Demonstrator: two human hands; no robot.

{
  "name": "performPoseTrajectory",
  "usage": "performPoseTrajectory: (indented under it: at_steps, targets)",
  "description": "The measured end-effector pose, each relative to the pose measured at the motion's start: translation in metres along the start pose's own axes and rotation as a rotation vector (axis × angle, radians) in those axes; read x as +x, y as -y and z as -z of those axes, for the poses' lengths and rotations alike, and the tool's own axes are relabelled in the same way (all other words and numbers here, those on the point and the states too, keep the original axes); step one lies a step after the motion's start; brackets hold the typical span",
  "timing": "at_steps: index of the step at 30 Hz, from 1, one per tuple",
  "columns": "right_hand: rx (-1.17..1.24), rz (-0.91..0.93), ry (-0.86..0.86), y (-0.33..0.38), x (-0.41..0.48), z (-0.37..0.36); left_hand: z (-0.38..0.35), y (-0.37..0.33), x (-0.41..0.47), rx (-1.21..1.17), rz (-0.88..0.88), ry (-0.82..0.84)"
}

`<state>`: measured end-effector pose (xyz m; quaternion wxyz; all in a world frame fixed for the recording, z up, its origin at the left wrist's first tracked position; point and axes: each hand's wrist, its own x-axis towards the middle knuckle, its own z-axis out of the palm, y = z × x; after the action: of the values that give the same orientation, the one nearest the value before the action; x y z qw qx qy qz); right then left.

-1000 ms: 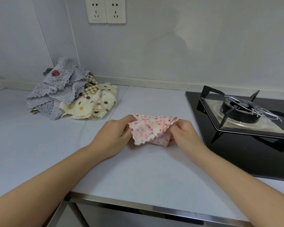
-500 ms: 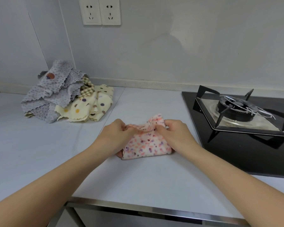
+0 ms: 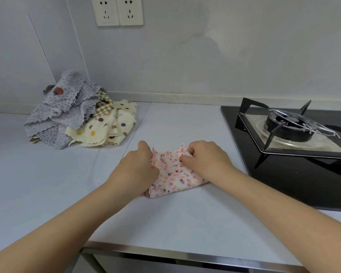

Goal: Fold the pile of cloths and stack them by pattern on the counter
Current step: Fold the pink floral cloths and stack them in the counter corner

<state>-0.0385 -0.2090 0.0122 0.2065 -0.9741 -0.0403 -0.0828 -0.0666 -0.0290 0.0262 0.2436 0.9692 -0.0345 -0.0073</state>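
A small pink cloth with red and purple speckles lies folded on the white counter in the middle. My left hand grips its left edge, fingers curled under the fabric. My right hand pinches its upper right corner. At the back left sits a loose pile of cloths: grey dotted ones on top, a brown checked one poking out, and cream ones with large coloured dots at the front right.
A black gas hob with a burner and pan support fills the right side of the counter. The counter's metal front edge runs below my arms. Two wall sockets sit above on the wall.
The pink cloth was held up between both hands; it has since been brought down and folded flat on the counter, and my hands stay on its far edge.
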Motion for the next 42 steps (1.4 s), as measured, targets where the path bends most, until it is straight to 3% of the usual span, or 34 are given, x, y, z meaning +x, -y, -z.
performPoseTrajectory:
  at_steps: [3,5,6,9,14,18,22,25,29,32,34,37,42]
  targets:
    - [-0.047,-0.006,-0.016,0.002,-0.001,0.000,-0.004,-0.003,-0.003,0.414,-0.057,-0.139]
    - [-0.062,-0.001,-0.026,0.002,-0.002,0.000,-0.002,-0.004,-0.005,0.615,-0.204,-0.314]
    - [-0.054,-0.001,-0.032,0.002,-0.002,0.000,-0.002,-0.005,-0.004,0.636,-0.355,-0.383]
    - [0.057,-0.019,-0.055,-0.002,-0.003,0.004,-0.013,-0.002,-0.004,0.545,-0.674,-0.323]
    - [0.036,-0.038,-0.058,-0.018,-0.007,0.014,-0.017,0.017,0.004,0.550,-0.652,-0.259]
    - [0.092,0.107,-0.152,-0.026,-0.007,0.018,-0.017,0.012,0.000,0.322,-0.715,-0.116]
    - [0.003,0.330,0.038,-0.032,-0.004,0.014,-0.031,0.012,0.008,0.244,-0.689,-0.259]
    - [0.067,0.391,0.096,-0.034,-0.004,0.007,-0.028,0.016,0.010,0.014,-0.583,-0.280]
    - [0.221,0.447,-0.020,-0.033,0.000,0.003,-0.015,0.017,0.012,-0.399,-0.452,-0.197]
    - [0.431,0.388,-0.065,-0.028,-0.005,0.006,-0.006,0.018,0.009,-0.485,-0.527,-0.198]
    - [0.535,0.341,-0.080,-0.026,-0.009,0.011,0.004,0.017,0.005,-0.385,-0.679,-0.217]
    - [0.642,0.331,-0.119,-0.023,-0.011,0.015,0.011,0.015,0.007,0.074,-0.861,-0.314]
    - [0.723,0.360,-0.139,-0.020,-0.013,0.017,0.013,0.014,0.008,0.194,-0.748,-0.408]
